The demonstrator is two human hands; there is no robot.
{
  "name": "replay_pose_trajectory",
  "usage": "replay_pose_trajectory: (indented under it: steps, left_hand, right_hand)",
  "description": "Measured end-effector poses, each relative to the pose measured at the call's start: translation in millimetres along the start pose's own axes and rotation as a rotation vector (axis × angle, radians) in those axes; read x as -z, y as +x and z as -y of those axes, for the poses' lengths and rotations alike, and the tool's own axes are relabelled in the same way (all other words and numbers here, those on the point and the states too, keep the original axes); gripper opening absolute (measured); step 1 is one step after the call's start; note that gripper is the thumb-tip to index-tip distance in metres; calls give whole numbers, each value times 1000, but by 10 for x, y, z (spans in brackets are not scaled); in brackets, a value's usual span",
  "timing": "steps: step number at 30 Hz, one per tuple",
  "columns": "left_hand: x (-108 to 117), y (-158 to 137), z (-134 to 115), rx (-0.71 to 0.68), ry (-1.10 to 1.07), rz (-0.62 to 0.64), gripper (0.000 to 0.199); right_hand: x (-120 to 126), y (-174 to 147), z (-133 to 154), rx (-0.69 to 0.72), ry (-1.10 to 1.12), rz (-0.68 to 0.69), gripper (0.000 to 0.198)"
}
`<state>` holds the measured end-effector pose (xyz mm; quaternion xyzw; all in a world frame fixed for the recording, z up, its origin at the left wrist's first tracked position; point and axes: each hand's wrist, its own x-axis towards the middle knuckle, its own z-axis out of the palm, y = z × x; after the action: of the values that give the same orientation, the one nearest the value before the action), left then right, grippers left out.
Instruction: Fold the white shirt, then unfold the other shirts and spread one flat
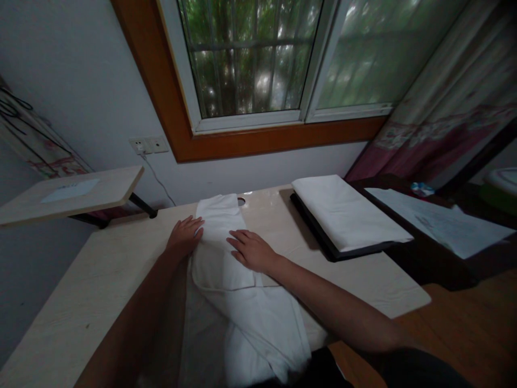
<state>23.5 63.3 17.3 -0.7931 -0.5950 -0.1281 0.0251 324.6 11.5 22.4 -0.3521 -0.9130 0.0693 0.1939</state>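
Observation:
A white garment (266, 312), partly folded over itself, lies lengthwise on the light wooden desk (121, 285). Its narrow far end reaches the back of the desk, and its near end spreads toward my body. My left hand (186, 235) rests on the left edge of the folded part, fingers stretched out. On the right side of the same part, my right hand (251, 250) lies flat with its fingers apart. Neither hand grips the cloth. What kind of garment it is I cannot tell for certain.
Folded white cloth (347, 213) sits on a black flat item (335, 253) at the desk's right. A raised shelf (109, 188) on black legs stands at the left. Behind are a window (250, 59) and a wall socket (148, 145). Paper (440, 221) lies on dark furniture at right.

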Motion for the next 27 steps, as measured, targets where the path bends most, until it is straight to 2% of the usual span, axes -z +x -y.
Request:
replay_pose_trajectory:
  steps: [4,6,12,15,19,27]
  left_hand:
    - [30,11,-89,-12,22,-83,39]
    - [4,-20,-166,-51,16,-102,40]
    - [-115,-141,-351,-142,-20,-129,44]
    - [-122,-150,-359,-128,-49,-102,44]
    - [-98,-147,-334,-119,-77,-81,45]
    - [-40,-178,-336,-109,-100,-48,46]
  right_hand:
    - [69,28,28,34,57,25,40]
    - [75,112,-38,2,95,-10,38]
    - [-7,611,-484,-270,53,-192,38]
    - [-71,857,-706,-401,7,-178,39]
    - [-159,1080,-889,-396,4,-109,36]
    - [-178,1334,-1140,-406,-18,-90,43]
